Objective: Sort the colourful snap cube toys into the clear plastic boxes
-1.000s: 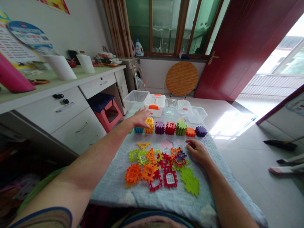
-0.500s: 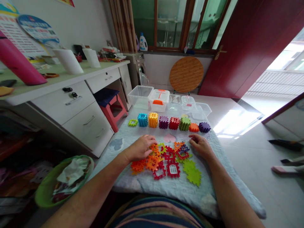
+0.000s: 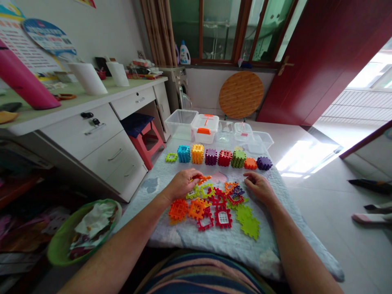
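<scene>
Nearly closed, left hand (image 3: 183,183) pinching orange piece (image 3: 204,179), right hand (image 3: 259,188) half open

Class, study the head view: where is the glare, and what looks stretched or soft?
Head view: glare whitens the floor near the red door; head view: that door leans, apparently wide-angle stretch; head view: the orange piece in the left hand looks soft.

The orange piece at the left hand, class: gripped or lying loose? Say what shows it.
Gripped: the left hand is closed on one end of the orange piece, and the other end juts out beyond it.
</scene>
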`<state>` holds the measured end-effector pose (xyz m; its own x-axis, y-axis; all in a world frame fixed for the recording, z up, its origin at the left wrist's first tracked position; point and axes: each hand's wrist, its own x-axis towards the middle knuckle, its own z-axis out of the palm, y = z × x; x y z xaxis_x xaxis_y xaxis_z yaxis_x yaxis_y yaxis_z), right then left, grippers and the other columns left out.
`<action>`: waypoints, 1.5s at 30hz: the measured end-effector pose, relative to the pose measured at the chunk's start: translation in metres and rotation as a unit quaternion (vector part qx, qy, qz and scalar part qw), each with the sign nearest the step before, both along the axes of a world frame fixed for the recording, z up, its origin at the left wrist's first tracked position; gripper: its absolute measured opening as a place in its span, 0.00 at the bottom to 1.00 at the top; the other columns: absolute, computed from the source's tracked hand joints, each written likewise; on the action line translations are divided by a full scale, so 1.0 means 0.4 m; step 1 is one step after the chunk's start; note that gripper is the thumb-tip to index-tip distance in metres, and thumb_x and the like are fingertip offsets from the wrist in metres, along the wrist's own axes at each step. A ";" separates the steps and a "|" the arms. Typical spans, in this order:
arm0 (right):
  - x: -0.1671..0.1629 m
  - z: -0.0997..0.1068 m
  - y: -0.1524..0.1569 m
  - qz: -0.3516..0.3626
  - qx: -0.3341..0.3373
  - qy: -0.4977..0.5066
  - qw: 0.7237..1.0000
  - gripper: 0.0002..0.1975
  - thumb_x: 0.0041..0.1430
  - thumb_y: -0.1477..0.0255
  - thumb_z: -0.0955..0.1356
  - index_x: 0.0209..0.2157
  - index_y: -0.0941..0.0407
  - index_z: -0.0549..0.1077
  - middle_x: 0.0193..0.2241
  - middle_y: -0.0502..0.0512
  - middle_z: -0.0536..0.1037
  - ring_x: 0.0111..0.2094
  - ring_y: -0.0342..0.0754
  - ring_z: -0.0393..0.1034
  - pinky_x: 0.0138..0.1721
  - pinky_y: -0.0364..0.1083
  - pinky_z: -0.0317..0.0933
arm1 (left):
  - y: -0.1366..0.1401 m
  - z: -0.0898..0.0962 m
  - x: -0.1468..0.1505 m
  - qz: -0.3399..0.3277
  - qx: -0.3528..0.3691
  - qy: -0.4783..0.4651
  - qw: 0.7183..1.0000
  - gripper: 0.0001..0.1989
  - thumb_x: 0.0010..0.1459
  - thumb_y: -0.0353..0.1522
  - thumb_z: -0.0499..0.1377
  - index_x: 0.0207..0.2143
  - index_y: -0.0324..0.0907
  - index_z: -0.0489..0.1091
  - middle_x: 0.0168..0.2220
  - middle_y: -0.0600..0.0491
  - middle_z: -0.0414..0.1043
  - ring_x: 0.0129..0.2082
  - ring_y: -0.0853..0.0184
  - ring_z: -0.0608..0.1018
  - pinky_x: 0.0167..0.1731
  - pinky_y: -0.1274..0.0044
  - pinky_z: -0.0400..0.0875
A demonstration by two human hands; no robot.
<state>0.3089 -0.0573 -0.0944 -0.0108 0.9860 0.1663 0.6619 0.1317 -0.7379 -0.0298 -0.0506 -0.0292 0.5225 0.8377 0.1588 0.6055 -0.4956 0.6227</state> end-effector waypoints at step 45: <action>-0.011 0.021 -0.009 -0.008 -0.006 -0.007 1.000 0.17 0.54 0.63 0.64 0.40 0.58 0.74 0.21 0.48 0.69 0.23 0.44 0.63 0.28 0.45 0.56 | -0.009 -0.011 -0.113 0.085 -0.169 -0.040 0.981 0.22 0.49 0.39 0.62 0.46 0.39 0.70 0.37 0.51 0.75 0.33 0.65 0.75 0.34 0.75 0.71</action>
